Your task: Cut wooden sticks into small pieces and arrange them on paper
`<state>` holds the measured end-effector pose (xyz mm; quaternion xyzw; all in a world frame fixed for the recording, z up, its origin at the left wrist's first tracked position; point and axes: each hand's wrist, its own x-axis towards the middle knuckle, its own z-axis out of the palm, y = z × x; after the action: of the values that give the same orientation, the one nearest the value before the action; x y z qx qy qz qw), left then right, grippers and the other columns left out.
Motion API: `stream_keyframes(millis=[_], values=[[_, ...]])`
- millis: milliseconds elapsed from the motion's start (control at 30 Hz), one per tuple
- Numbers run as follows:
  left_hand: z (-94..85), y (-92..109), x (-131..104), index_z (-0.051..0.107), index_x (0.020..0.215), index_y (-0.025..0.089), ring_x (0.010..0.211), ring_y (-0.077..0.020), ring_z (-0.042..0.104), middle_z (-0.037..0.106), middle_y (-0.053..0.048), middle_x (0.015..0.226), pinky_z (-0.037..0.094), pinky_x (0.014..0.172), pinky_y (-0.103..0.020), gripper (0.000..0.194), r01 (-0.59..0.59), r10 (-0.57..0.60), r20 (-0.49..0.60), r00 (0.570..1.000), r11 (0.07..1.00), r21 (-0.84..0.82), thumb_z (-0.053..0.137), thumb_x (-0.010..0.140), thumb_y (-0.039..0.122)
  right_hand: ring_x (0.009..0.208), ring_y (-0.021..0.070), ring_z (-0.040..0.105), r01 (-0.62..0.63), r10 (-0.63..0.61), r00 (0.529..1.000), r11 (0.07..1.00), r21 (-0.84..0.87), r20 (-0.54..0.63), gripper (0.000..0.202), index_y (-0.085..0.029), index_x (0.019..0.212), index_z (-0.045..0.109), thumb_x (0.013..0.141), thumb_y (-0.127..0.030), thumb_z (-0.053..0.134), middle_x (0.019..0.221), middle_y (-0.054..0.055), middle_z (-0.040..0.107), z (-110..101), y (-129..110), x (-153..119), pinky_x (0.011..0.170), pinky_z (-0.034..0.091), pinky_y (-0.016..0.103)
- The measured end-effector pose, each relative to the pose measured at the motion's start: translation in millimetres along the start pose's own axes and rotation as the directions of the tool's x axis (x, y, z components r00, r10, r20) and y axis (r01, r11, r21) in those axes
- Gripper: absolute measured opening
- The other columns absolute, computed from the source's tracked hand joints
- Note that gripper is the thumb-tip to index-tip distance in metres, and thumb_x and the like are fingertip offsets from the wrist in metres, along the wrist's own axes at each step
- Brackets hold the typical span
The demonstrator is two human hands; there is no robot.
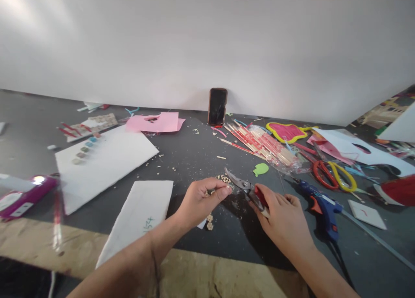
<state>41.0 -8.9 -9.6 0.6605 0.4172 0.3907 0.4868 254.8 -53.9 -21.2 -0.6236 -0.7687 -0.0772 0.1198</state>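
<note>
My right hand point(281, 216) is closed around the red handles of a pair of pruning shears point(243, 185), whose metal blades are parted and point up and left. Left of the blades, my left hand point(204, 198) pinches with thumb and forefinger; a tiny pale piece seems to show at the fingertips, too small to name. Behind those fingers lies a heap of small cut wooden bits point(223, 178). A little cluster of round pale wooden pieces point(210, 222) sits below the left hand, beside a scrap of white paper point(202, 224).
Wooden sticks in red-printed wrappers point(259, 142) lie at back right, near red and yellow scissors point(333, 175) and a blue glue gun point(320, 207). A phone point(217, 106) leans on the wall. White boards point(106, 160), pink paper point(158, 122) and a purple device point(29, 196) lie left.
</note>
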Motion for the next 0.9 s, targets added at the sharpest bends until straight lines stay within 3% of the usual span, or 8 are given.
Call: stream_keyframes(millis=[167,300,467,633,767,833,900], values=[[-1.5,-2,2,0.066,0.071,0.016,0.068,-0.0149,0.058,0.065,-0.003,0.069,0.044,0.064,-0.023,0.02,-0.055,0.057,-0.042,0.997,0.997,0.055,0.057,0.08,0.031,0.08,0.0203,0.063,-0.096,0.097,0.995,0.995,-0.015,0.013,0.04,-0.02,0.116,0.045,0.085,-0.045,0.045,0.09,0.005,0.069,2,4,2,0.069,0.036,0.033],[-3.2,-3,2,0.066,0.073,0.017,0.069,-0.0149,0.059,0.065,-0.002,0.071,0.045,0.065,-0.023,0.02,-0.051,0.056,-0.072,0.996,0.997,0.061,0.057,0.081,0.033,0.086,0.0207,0.062,-0.153,0.154,0.987,0.988,-0.029,0.039,0.037,-0.02,0.116,0.044,0.087,-0.043,0.04,0.096,0.006,0.067,1,10,5,0.067,0.041,0.032],[-5.1,-7,3,0.068,0.078,0.016,0.071,-0.016,0.06,0.067,-0.004,0.074,0.045,0.062,-0.022,0.023,-0.03,0.031,-0.127,0.991,0.999,0.011,0.055,0.081,0.035,0.086,0.0257,0.061,-0.156,0.17,0.981,0.977,-0.144,0.089,0.037,-0.019,0.118,0.045,0.085,-0.036,0.045,0.094,0.009,0.065,-7,13,5,0.06,0.041,0.033],[-9.0,0,3,0.065,0.076,0.016,0.071,-0.0144,0.057,0.064,-0.003,0.072,0.044,0.067,-0.023,0.024,-0.099,0.073,-0.203,0.976,0.988,-0.122,0.052,0.084,0.035,0.089,0.0309,0.058,-0.078,0.112,0.979,0.977,-0.2,0.169,0.045,-0.016,0.114,0.051,0.079,-0.045,0.053,0.098,0.014,0.062,-22,16,8,0.059,0.043,0.037],[-12.5,19,-2,0.063,0.074,0.015,0.073,-0.0138,0.055,0.063,-0.003,0.073,0.043,0.07,-0.024,0.023,-0.165,0.108,-0.222,0.969,0.953,-0.256,0.051,0.085,0.032,0.101,0.022,0.053,0.117,-0.086,0.965,0.987,-0.114,0.247,0.029,-0.02,0.11,0.056,0.084,-0.033,0.051,0.11,0.008,0.059,-37,16,42,0.082,0.043,0.036],[-14.3,28,-4,0.064,0.073,0.015,0.071,-0.0134,0.055,0.063,-0.002,0.072,0.043,0.069,-0.023,0.022,-0.171,0.102,-0.224,0.969,0.933,-0.317,0.053,0.084,0.031,0.103,0.0183,0.052,0.166,-0.141,0.958,0.983,-0.083,0.252,0.027,-0.018,0.112,0.054,0.087,-0.023,0.045,0.109,0.007,0.059,-37,15,73,0.087,0.042,0.034],[-16.5,37,-5,0.064,0.072,0.015,0.07,-0.0129,0.054,0.062,-0.002,0.07,0.042,0.068,-0.023,0.021,-0.177,0.094,-0.226,0.97,0.905,-0.386,0.055,0.083,0.03,0.104,0.0183,0.052,0.183,-0.162,0.958,0.981,-0.068,0.237,0.027,-0.016,0.113,0.052,0.088,-0.025,0.047,0.112,0.006,0.057,-29,14,110,0.087,0.043,0.038]])
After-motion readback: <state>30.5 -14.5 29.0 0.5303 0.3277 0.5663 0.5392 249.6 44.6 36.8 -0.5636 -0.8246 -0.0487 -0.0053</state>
